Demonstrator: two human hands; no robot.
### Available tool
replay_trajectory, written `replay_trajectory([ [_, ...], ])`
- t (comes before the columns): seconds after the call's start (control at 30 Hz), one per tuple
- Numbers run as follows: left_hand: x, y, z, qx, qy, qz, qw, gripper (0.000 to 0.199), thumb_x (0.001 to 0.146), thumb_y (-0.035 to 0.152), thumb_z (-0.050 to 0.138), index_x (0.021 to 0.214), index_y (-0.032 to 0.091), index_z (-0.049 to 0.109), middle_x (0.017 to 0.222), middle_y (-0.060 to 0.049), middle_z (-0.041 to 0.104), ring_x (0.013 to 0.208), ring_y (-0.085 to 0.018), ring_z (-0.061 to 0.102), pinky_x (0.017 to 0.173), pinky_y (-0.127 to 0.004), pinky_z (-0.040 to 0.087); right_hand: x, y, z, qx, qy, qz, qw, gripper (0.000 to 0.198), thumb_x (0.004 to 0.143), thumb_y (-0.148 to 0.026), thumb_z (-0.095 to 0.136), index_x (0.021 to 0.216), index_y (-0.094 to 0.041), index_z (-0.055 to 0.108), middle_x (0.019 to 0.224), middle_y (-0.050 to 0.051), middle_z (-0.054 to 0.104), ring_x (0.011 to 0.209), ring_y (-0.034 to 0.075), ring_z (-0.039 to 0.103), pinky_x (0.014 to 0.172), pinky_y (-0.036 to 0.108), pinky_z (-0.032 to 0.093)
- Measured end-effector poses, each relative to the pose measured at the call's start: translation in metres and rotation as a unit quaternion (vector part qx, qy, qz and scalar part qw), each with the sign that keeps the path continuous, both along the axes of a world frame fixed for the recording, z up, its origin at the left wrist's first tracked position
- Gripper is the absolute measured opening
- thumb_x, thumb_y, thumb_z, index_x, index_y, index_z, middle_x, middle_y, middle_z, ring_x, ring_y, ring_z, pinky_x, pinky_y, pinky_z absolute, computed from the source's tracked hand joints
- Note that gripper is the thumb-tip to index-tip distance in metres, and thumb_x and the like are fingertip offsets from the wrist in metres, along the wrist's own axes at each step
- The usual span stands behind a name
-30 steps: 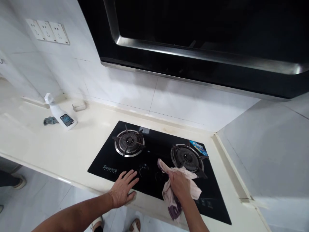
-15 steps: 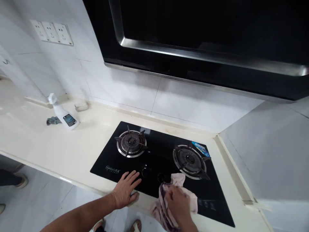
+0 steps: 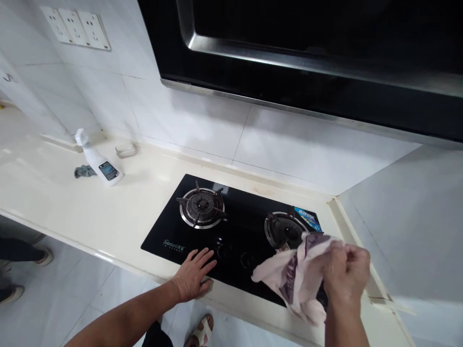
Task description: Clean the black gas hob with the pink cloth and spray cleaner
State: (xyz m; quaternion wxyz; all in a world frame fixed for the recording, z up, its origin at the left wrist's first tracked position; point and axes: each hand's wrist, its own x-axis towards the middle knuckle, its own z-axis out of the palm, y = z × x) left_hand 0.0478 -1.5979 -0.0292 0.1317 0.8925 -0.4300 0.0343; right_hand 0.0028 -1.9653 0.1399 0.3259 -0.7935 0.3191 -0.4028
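Observation:
A pink and purple cloth (image 3: 304,274) hangs from my right hand (image 3: 345,274), whose fingers are pinched on its upper right corner. The cloth drapes over the right front of the black glass gas stove (image 3: 238,217) and hides part of the right burner (image 3: 285,229). My left hand (image 3: 195,274) lies flat with fingers spread on the stove's front edge, just left of the knobs (image 3: 224,250). Behind that hand, the left burner (image 3: 202,207) with its dark pan supports is in full sight.
A white spray bottle (image 3: 99,161) leans on a grey-blue rag (image 3: 85,171) on the cream countertop (image 3: 90,212). Near the wall stands a small clear dish (image 3: 126,151). A black range hood (image 3: 289,58) overhangs the stove. Another person's foot (image 3: 45,255) shows at lower left.
My right hand has moved right and up from the stove's front, lifting the cloth, which now hangs spread out instead of bunched. My left hand stays at the front edge. The view has shifted slightly.

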Motion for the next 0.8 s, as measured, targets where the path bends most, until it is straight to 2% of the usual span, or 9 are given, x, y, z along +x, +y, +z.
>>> replay_trajectory([
  [0.1, 0.001, 0.001, -0.005, -0.011, -0.007, -0.002, 1.000, 0.059, 0.092, 0.042, 0.059, 0.147, 0.025, 0.049, 0.159, -0.009, 0.044, 0.146, -0.031, 0.039, 0.118, -0.053, 0.028, 0.038, 0.013, 0.004, -0.003, -0.078, 0.038, 0.996, 0.035, 0.087, -0.054, 0.057, 0.098, -0.021, 0.053, 0.087, 0.002, 0.057, 0.077, 0.018, 0.056, 0.075, 0.034, 0.047],
  [0.17, 0.001, 0.001, -0.006, -0.007, -0.009, -0.003, 1.000, 0.059, 0.092, 0.042, 0.060, 0.147, 0.025, 0.049, 0.159, -0.009, 0.044, 0.146, -0.031, 0.039, 0.117, -0.053, 0.029, 0.065, 0.023, -0.010, -0.017, -0.032, 0.110, 0.993, 0.037, 0.088, -0.050, 0.054, 0.109, -0.020, 0.056, 0.095, 0.005, 0.062, 0.082, 0.020, 0.059, 0.080, 0.035, 0.048],
  [0.2, 0.002, 0.001, -0.006, -0.003, -0.009, -0.004, 1.000, 0.060, 0.091, 0.041, 0.060, 0.147, 0.025, 0.049, 0.159, -0.010, 0.044, 0.146, -0.032, 0.039, 0.117, -0.054, 0.029, 0.076, 0.029, -0.020, -0.030, 0.034, 0.168, 0.985, 0.036, 0.090, -0.046, 0.050, 0.114, -0.020, 0.057, 0.101, 0.007, 0.065, 0.086, 0.021, 0.061, 0.083, 0.036, 0.049],
  [0.23, 0.002, 0.001, -0.006, 0.000, -0.010, -0.004, 1.000, 0.060, 0.090, 0.040, 0.061, 0.147, 0.024, 0.049, 0.159, -0.010, 0.044, 0.146, -0.032, 0.039, 0.116, -0.054, 0.029, 0.086, 0.035, -0.032, -0.046, 0.120, 0.233, 0.964, 0.036, 0.091, -0.041, 0.046, 0.117, -0.020, 0.058, 0.106, 0.009, 0.067, 0.091, 0.022, 0.063, 0.086, 0.036, 0.048],
  [0.33, 0.002, 0.000, -0.005, 0.001, -0.013, -0.004, 1.000, 0.059, 0.090, 0.038, 0.061, 0.146, 0.023, 0.050, 0.158, -0.011, 0.044, 0.146, -0.033, 0.039, 0.116, -0.055, 0.029, 0.098, 0.054, -0.066, -0.082, 0.350, 0.387, 0.849, 0.034, 0.090, -0.028, 0.042, 0.112, -0.020, 0.067, 0.113, 0.011, 0.071, 0.102, 0.023, 0.065, 0.092, 0.034, 0.046],
  [0.43, 0.003, 0.000, -0.005, -0.007, -0.011, -0.005, 1.000, 0.058, 0.093, 0.041, 0.058, 0.147, 0.024, 0.049, 0.158, -0.010, 0.045, 0.146, -0.032, 0.039, 0.116, -0.054, 0.029, 0.092, 0.073, -0.086, -0.084, 0.423, 0.451, 0.781, 0.028, 0.087, -0.024, 0.048, 0.099, -0.022, 0.073, 0.099, 0.005, 0.075, 0.090, 0.019, 0.067, 0.083, 0.028, 0.046],
  [0.57, 0.003, 0.001, -0.005, -0.012, -0.008, -0.007, 1.000, 0.057, 0.095, 0.046, 0.055, 0.147, 0.025, 0.049, 0.158, -0.010, 0.045, 0.146, -0.032, 0.038, 0.116, -0.054, 0.029, 0.084, 0.089, -0.090, -0.109, 0.477, 0.504, 0.711, 0.016, 0.077, -0.020, 0.059, 0.076, -0.024, 0.074, 0.076, -0.001, 0.072, 0.071, 0.015, 0.061, 0.069, 0.025, 0.040],
  [0.67, 0.003, 0.001, -0.006, -0.011, -0.010, -0.007, 1.000, 0.057, 0.095, 0.047, 0.055, 0.148, 0.025, 0.049, 0.158, -0.010, 0.044, 0.146, -0.031, 0.038, 0.116, -0.054, 0.029, 0.093, 0.088, -0.089, -0.131, 0.492, 0.496, 0.703, 0.017, 0.075, -0.017, 0.060, 0.076, -0.026, 0.075, 0.078, -0.002, 0.072, 0.073, 0.015, 0.061, 0.069, 0.025, 0.037],
  [0.8, 0.004, 0.001, -0.008, -0.010, -0.016, -0.007, 1.000, 0.058, 0.095, 0.046, 0.056, 0.148, 0.025, 0.048, 0.159, -0.010, 0.044, 0.146, -0.032, 0.038, 0.116, -0.054, 0.028, 0.120, 0.067, -0.090, -0.155, 0.472, 0.435, 0.751, 0.022, 0.087, -0.021, 0.056, 0.093, -0.027, 0.076, 0.100, 0.003, 0.072, 0.090, 0.018, 0.064, 0.077, 0.027, 0.039],
])
